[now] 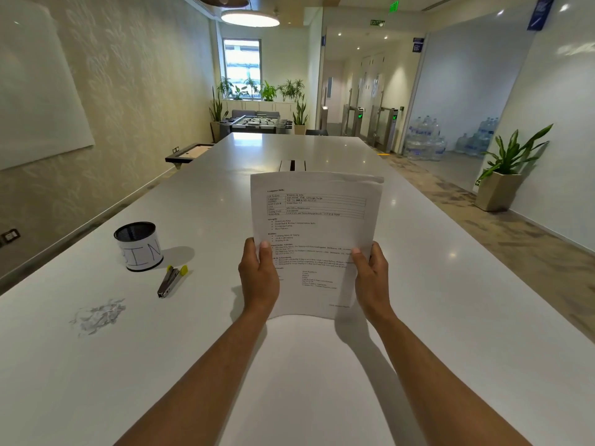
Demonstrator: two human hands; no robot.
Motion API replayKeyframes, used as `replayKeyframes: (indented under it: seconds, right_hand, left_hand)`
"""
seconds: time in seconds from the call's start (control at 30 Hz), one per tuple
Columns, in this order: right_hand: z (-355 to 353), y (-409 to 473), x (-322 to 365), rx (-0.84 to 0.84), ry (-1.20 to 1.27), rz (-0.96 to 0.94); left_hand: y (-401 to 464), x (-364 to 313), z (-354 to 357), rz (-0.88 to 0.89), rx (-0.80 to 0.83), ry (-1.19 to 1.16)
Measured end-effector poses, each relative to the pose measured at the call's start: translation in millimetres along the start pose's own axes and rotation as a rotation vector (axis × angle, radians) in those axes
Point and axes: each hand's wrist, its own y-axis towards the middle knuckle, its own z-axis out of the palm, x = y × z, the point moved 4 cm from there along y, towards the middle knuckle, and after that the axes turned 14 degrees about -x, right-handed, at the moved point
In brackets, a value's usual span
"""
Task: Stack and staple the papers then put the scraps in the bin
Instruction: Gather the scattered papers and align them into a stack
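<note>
Your left hand (259, 278) and right hand (370, 278) both grip printed papers (317, 233), thumbs on front, sheets held upright above white bench (450, 317). Far left: black mesh bin (138, 246) with paper label. Stapler (170, 281) lies just near it. Pile of paper scraps (98, 316) sits nearer, further left.

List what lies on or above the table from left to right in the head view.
Pile of paper scraps → mesh bin → stapler → left hand → papers → right hand. Each hand grips a lower edge of the papers, held up off the table.
</note>
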Motion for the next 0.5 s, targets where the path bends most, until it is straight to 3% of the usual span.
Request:
replayKeyframes:
  seconds: [0.5]
  right_hand:
    - [7, 6, 4, 0.126, -0.122, 0.300]
  left_hand:
    - [30, -5, -16, 0.020, 0.169, 0.213]
